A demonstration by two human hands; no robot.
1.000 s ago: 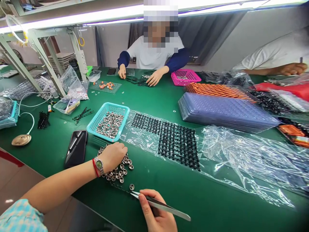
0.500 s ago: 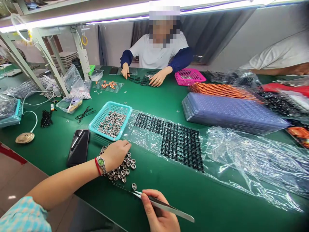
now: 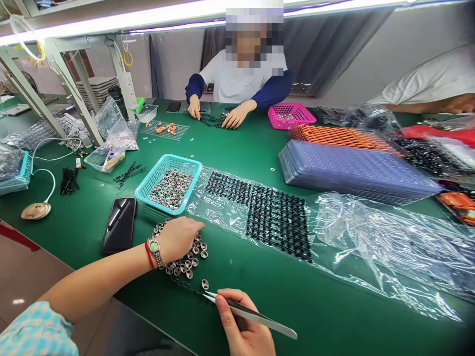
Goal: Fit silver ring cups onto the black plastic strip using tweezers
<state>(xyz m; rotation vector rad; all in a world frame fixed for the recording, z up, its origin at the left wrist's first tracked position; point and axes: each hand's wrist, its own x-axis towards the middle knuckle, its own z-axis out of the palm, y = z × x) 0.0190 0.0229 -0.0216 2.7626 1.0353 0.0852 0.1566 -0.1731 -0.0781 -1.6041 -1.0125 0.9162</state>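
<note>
My left hand (image 3: 178, 237), with a watch and red band at the wrist, rests palm down on a pile of small metal rings (image 3: 189, 259) on the green table. My right hand (image 3: 243, 329) grips steel tweezers (image 3: 248, 314) whose tips touch a single metal ring (image 3: 205, 284) just below the pile. A teal basket (image 3: 148, 190) with more rings stands behind the pile. Black parts in a grid (image 3: 267, 212) lie on clear plastic to the right.
A black phone (image 3: 119, 223) lies left of the pile. Stacked purple trays (image 3: 352, 168), orange trays (image 3: 341, 136) and a pink basket (image 3: 291, 114) sit at the right and back. Loose plastic sheeting (image 3: 389, 242) covers the right side. Another person works across the table; a third person's arm is at the far right.
My left hand has slid slightly right over the ring pile. The tweezers hold nearly still at the single ring. The view shifted a little.
</note>
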